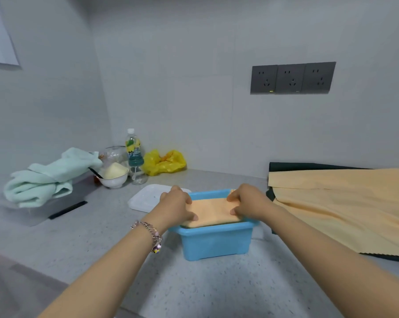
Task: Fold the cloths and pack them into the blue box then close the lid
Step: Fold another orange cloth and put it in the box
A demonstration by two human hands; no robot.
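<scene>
The blue box [217, 244] stands on the counter in the middle of the view. A folded orange cloth [211, 212] lies in its top, filling the opening. My left hand [174, 206] grips the cloth's left end with curled fingers, and my right hand [248, 201] grips its right end the same way. The box's white lid [145, 198] lies flat on the counter just behind and left of the box. A large unfolded orange cloth [345, 207] is spread at the right over a dark cloth [308, 166].
At the back left are a heap of mint green towels [49, 177], a white bowl [112, 179] of pale powder, a drink bottle [134, 152] and a yellow plastic bag [164, 162]. Wall sockets [292, 78] sit above the counter [102, 228].
</scene>
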